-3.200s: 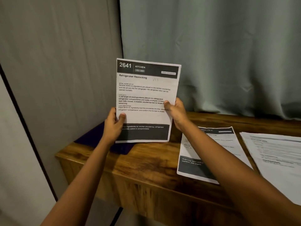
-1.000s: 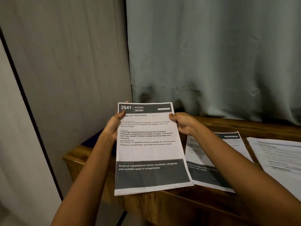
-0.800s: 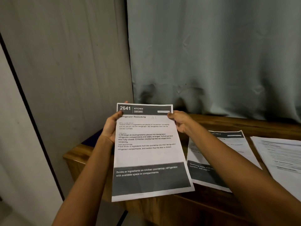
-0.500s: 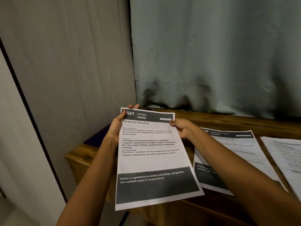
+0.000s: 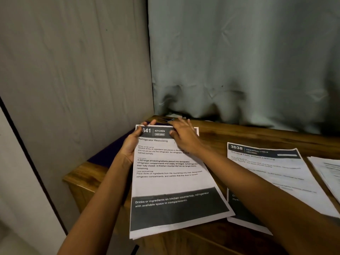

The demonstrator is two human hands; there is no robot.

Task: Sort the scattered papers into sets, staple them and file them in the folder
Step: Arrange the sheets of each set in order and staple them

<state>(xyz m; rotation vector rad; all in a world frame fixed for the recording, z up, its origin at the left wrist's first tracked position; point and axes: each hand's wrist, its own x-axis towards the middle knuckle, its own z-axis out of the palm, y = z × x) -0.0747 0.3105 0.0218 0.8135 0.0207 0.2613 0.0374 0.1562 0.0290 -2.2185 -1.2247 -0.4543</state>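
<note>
The wall [image 5: 73,89] blocks left, the curtain [image 5: 239,61] far. Bare tabletop [image 5: 217,138] between kitchen sheet [image 5: 169,183] and dressing-table sheet [image 5: 276,172] seems open.

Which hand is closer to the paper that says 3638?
The right hand. It lies over the top of the kitchen paper, left of the 3638 paper. The left hand grips the kitchen paper's left edge, farther off.

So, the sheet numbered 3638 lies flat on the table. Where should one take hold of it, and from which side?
Probably the far left corner of the 3638 sheet, coming from the left: bare table lies beside it there. Its near left edge lies under the Kitchen sheets, and another stack lies close on its right. It lies flat, so lift the corner, then pinch.
</note>
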